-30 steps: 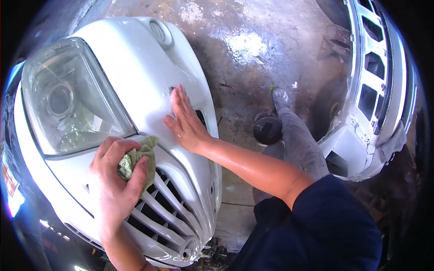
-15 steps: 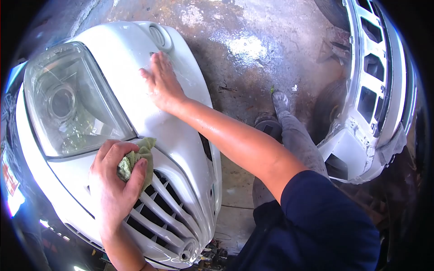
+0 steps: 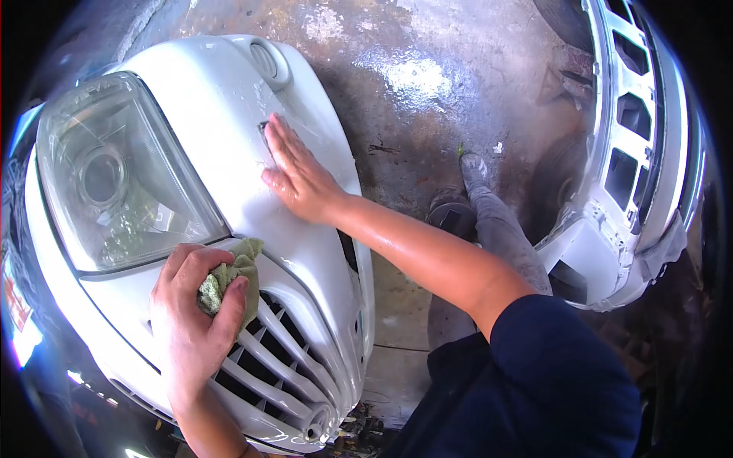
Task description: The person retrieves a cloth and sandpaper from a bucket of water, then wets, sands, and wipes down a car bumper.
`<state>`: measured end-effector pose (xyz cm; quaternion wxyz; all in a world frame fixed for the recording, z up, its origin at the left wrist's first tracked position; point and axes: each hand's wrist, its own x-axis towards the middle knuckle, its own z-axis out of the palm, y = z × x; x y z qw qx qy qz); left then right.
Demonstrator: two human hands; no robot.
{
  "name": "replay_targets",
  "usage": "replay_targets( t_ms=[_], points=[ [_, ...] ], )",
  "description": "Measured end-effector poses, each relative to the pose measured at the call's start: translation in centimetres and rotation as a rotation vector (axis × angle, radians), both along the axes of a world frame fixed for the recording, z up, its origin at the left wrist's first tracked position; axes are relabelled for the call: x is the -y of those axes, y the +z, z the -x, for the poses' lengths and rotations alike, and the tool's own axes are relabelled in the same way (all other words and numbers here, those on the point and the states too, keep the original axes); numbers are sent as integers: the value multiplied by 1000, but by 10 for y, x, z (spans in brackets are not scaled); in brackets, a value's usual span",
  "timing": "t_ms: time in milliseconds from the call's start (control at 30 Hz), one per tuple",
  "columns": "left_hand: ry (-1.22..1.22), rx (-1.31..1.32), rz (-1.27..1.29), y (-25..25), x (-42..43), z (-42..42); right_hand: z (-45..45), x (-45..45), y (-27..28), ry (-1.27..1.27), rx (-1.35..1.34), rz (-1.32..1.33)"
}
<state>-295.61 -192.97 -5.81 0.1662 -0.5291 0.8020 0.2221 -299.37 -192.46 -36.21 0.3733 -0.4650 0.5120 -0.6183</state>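
My right hand [image 3: 301, 179] lies flat on the white car bumper [image 3: 206, 114], fingers together and pointing up-left. A dark edge of what looks like a piece of sandpaper [image 3: 263, 127] shows at its fingertips; the rest is hidden beneath the hand. Around the hand the painted surface looks wet. My left hand [image 3: 191, 305] grips a crumpled green cloth [image 3: 243, 278] between thumb and fingers, just below the headlight [image 3: 107, 179] and beside the slotted grille [image 3: 275, 366].
A round fog lamp recess [image 3: 265, 59] sits at the bumper's upper end. Another white bumper [image 3: 603, 229] with square openings stands on the right. The concrete floor [image 3: 412, 84] has a wet, shiny patch. My legs [image 3: 500, 221] are between the two bumpers.
My right hand has slid down and slightly right along the bumper, with the dark piece under its fingers. My left hand with the cloth has hardly moved.
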Motion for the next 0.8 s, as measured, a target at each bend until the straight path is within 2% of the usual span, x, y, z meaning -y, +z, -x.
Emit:
replay_targets(
  t_ms=[67,167,300,333,467,600,700,800],
  points=[
    [-14,5,2,0,0,0,-3,19,-7,-6,50,-124],
    [-3,0,8,-1,0,0,8,65,25,45,-34,-222],
    [-8,-4,18,0,1,-1,1,-36,47,154,-222,49],
    [-3,0,17,1,1,-1,2,-41,45,151,-199,69],
    [-26,-2,17,2,1,-2,0,48,53,-40,-148,-44],
    [-29,9,32,2,1,-2,4,-3,73,124,-398,83],
    [-55,-6,55,3,2,-5,9,-42,64,288,-456,134],
    [-46,-17,52,-1,-1,-4,10,35,73,87,-345,126]
  ],
)
